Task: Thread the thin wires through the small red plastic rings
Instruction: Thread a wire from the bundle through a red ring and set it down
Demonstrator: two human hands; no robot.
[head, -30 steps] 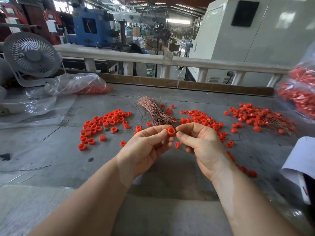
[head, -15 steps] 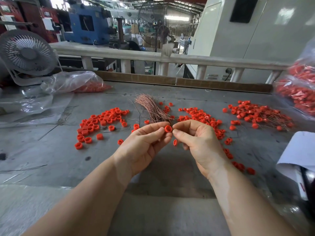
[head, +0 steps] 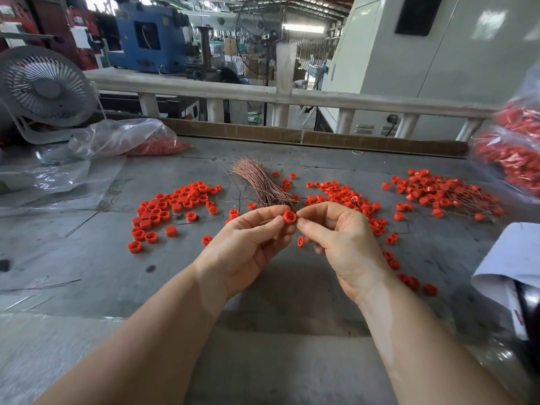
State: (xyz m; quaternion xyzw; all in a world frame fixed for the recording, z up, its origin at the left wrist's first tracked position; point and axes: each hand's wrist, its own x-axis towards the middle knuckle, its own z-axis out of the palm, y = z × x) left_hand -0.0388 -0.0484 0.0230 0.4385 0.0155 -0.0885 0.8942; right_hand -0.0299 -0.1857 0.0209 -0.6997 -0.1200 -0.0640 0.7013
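- The left hand (head: pixel 248 247) is pinching one red ring (head: pixel 289 217) between thumb and forefinger, its open mouth turning toward the camera and slightly rightward.
- The right hand (head: pixel 342 244) is closing thumb and forefinger together just beside the ring's right edge; a wire there is too thin to make out.
- Judged from this, the threading axis is running right to left, from the right fingers (head: pixel 309 213) into the ring, so the right hand is the nearer feeder.
- A second ring (head: pixel 300 241) is showing below the pinch, between the two hands; whether the curled right fingers are holding it cannot be told.
- The wire bundle (head: pixel 261 185) is lying on the surface (head: pixel 87 258) just beyond the fingers, fanning away from them.
- Loose rings (head: pixel 175 206) are lying beyond the left fingers.
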